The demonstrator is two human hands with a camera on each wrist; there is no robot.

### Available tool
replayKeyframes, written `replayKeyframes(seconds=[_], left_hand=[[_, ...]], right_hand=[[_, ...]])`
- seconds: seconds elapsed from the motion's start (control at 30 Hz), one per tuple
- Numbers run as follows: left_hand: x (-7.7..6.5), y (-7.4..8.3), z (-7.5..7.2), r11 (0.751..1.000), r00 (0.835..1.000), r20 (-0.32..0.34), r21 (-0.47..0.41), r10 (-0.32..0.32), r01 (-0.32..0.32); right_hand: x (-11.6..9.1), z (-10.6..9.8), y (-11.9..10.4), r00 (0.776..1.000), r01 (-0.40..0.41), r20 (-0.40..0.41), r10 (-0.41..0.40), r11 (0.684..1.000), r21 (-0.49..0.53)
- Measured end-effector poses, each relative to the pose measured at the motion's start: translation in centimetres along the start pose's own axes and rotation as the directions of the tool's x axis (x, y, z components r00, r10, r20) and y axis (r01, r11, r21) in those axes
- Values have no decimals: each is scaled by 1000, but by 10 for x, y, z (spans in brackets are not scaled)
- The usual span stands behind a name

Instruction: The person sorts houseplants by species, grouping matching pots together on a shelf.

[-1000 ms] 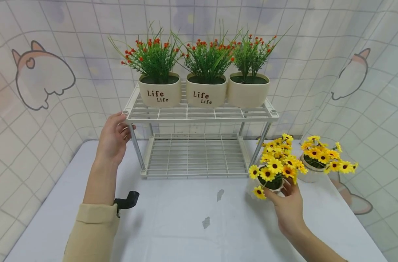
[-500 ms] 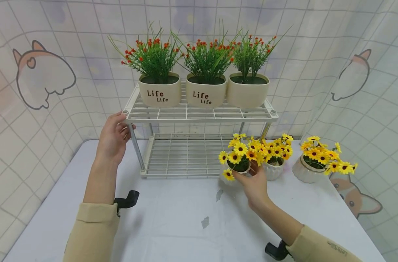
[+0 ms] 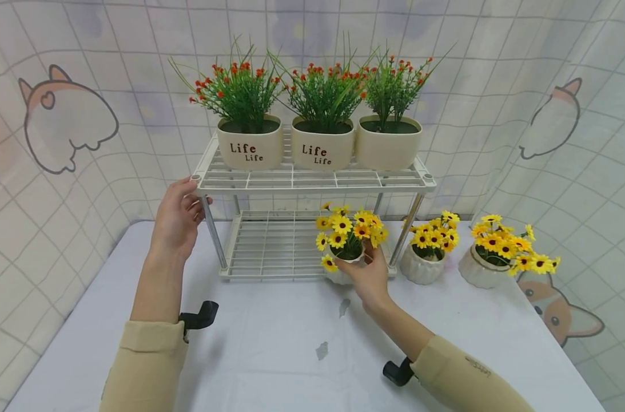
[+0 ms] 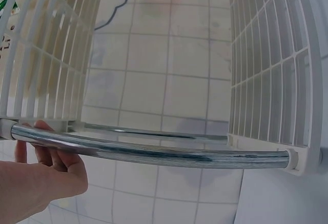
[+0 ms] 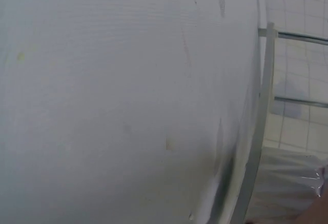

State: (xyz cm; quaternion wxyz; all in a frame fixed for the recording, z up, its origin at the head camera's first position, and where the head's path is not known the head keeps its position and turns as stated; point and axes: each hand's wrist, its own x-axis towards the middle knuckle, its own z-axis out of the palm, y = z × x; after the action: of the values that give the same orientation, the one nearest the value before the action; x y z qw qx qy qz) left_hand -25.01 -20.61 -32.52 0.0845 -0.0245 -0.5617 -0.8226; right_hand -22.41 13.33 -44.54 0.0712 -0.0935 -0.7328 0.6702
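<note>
In the head view my right hand (image 3: pixel 371 280) grips a white pot (image 3: pixel 338 277) of yellow daisy-like flowers (image 3: pixel 341 224) at the front right of the rack's lower tier. Whether the pot's base touches the tier I cannot tell. Part of that pot (image 5: pixel 282 183) shows at the lower right of the right wrist view. My left hand (image 3: pixel 178 220) holds the front left corner of the white two-tier wire rack (image 3: pixel 312 189), fingers bent round the metal post (image 4: pixel 154 152). Three cream pots of red flowers, including the middle pot (image 3: pixel 322 146), stand along the top tier.
Two more white pots of yellow flowers, a nearer one (image 3: pixel 422 269) and a farther one (image 3: pixel 482 272), stand on the white-covered table (image 3: pixel 271 343) right of the rack. A tiled-pattern curtain (image 3: pixel 137 114) hangs close behind and at both sides.
My right hand has carried the pot of yellow flowers leftward, from beside the rack's right post to the lower tier's front. The left hand stays on the rack corner.
</note>
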Motion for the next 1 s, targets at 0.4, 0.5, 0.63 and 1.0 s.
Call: replayKeyframes(seconds=[0.4, 0.5, 0.63, 1.0], left_hand=[[0, -2, 1, 1000, 1000, -5, 0, 13, -13], [0, -2, 1, 1000, 1000, -2, -5, 17, -17], [0, -2, 0, 1000, 1000, -5, -7, 16, -16], [0, -3, 2, 1000, 1000, -7, -5, 16, -16]], right_hand=[[4, 7, 12, 992, 124, 31, -124, 992, -10], [6, 11, 14, 990, 132, 54, -131, 991, -19], [10, 22, 16, 987, 140, 87, -138, 990, -18], [14, 52, 12, 981, 139, 135, -136, 990, -12]])
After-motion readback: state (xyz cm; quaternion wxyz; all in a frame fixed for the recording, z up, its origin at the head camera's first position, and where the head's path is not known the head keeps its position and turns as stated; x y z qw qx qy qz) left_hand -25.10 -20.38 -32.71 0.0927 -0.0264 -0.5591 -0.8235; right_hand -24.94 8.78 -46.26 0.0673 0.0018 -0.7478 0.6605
